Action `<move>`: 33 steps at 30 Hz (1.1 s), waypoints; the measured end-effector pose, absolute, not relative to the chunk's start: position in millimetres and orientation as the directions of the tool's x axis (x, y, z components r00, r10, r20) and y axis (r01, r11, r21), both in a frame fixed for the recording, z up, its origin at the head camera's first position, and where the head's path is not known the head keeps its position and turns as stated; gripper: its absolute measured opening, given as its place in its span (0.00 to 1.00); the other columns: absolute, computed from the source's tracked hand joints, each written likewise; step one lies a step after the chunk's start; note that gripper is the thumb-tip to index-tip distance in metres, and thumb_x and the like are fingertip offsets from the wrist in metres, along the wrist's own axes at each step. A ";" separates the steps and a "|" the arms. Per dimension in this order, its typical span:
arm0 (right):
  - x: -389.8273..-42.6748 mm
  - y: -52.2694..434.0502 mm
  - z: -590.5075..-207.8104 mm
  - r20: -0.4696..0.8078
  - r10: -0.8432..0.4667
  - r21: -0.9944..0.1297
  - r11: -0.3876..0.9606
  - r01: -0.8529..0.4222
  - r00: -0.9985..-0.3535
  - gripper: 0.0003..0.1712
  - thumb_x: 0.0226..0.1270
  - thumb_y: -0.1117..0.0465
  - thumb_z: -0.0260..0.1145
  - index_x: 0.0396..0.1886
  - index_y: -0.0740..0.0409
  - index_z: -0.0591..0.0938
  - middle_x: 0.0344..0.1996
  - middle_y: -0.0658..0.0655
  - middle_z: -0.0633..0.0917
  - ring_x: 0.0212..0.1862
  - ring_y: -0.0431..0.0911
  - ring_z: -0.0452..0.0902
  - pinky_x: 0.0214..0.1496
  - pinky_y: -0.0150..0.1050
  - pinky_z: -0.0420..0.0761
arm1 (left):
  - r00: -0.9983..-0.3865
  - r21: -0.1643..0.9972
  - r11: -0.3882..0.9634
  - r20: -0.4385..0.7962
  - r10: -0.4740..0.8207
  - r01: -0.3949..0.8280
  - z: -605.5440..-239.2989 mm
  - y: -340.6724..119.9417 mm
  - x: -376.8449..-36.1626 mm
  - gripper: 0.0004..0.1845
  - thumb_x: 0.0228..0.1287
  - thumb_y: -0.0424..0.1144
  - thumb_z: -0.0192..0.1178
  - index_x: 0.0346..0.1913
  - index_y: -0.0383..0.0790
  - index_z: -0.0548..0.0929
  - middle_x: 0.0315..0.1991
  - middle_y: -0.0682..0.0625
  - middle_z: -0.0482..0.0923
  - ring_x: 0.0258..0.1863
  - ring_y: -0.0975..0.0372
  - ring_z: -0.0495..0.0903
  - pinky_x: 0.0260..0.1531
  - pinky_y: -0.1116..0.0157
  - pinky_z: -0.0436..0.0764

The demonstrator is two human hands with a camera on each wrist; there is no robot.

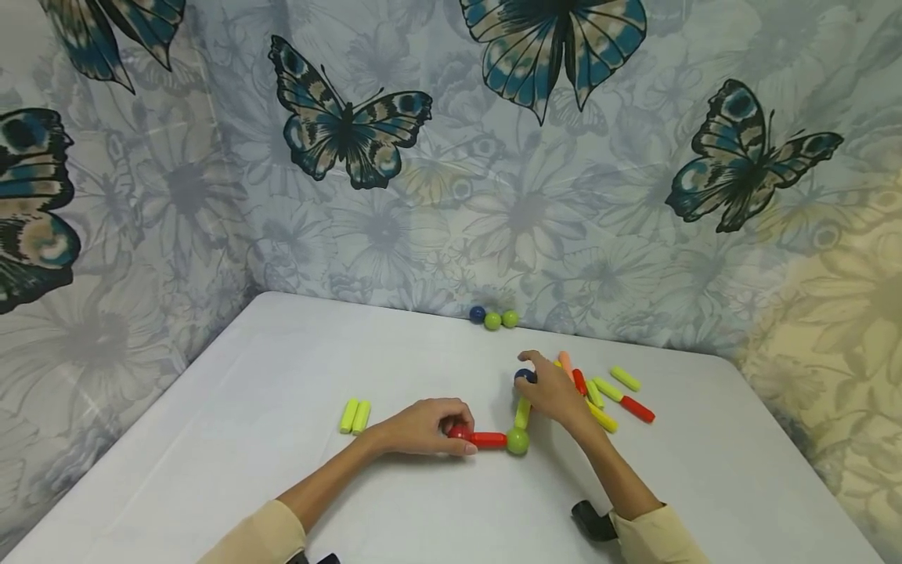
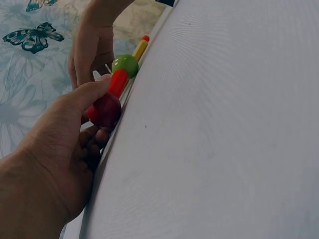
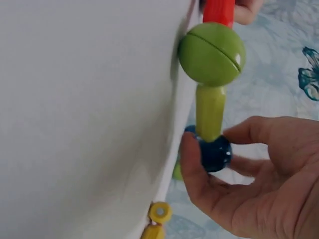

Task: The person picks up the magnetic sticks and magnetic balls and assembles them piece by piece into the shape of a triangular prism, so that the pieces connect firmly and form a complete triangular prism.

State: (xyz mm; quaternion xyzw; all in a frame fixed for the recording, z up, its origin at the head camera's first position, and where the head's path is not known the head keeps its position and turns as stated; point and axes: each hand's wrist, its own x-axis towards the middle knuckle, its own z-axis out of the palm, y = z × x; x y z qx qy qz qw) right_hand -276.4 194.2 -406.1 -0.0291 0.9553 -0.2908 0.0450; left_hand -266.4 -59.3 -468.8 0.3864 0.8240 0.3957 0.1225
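Observation:
A red ball (image 1: 460, 432), red stick (image 1: 489, 440), green ball (image 1: 517, 441), yellow-green stick (image 1: 522, 413) and dark blue ball (image 1: 522, 375) form an L-shaped chain on the white table. My left hand (image 1: 426, 427) curls round the red ball at the chain's left end, thumb along its near side. At the far end, my right hand (image 1: 554, 392) grips the blue ball between thumb and fingers. In the right wrist view the yellow-green stick (image 3: 210, 112) meets the blue ball (image 3: 217, 154), and the green ball (image 3: 213, 54) shows a seam.
Right of my right hand lies a loose group of sticks, among them a red stick (image 1: 637, 409) and a yellow stick (image 1: 602, 417). Two yellow-green sticks (image 1: 355, 417) lie at left. A blue ball (image 1: 478, 314) and two green balls (image 1: 501, 319) sit by the table's back edge.

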 end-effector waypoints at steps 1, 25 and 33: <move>-276.3 195.3 -405.7 -0.071 -0.084 -0.560 0.828 -0.030 -0.994 0.24 0.74 0.60 0.62 0.67 0.63 0.76 0.53 0.66 0.84 0.37 0.49 0.80 0.39 0.39 0.86 | -0.672 0.746 0.390 0.103 0.733 0.540 -468.2 -59.1 -266.2 0.11 0.66 0.54 0.70 0.45 0.56 0.82 0.34 0.63 0.75 0.35 0.73 0.72 0.39 0.74 0.72; -271.0 201.1 -397.8 -0.230 -0.294 -0.568 0.814 -0.117 -0.928 0.29 0.77 0.58 0.65 0.74 0.58 0.74 0.48 0.60 0.81 0.40 0.46 0.77 0.43 0.39 0.80 | -0.665 0.745 0.391 0.093 0.741 0.540 -465.2 -57.9 -268.1 0.12 0.66 0.54 0.70 0.46 0.56 0.82 0.36 0.62 0.76 0.36 0.73 0.72 0.39 0.74 0.73; -262.8 202.0 -385.5 -0.245 -0.388 -0.475 0.847 -0.239 -0.888 0.31 0.73 0.54 0.69 0.73 0.51 0.74 0.46 0.59 0.79 0.44 0.48 0.76 0.48 0.45 0.82 | -0.667 0.764 0.382 0.083 0.740 0.519 -467.0 -58.3 -267.6 0.12 0.67 0.53 0.70 0.47 0.55 0.82 0.37 0.62 0.76 0.37 0.73 0.73 0.42 0.73 0.73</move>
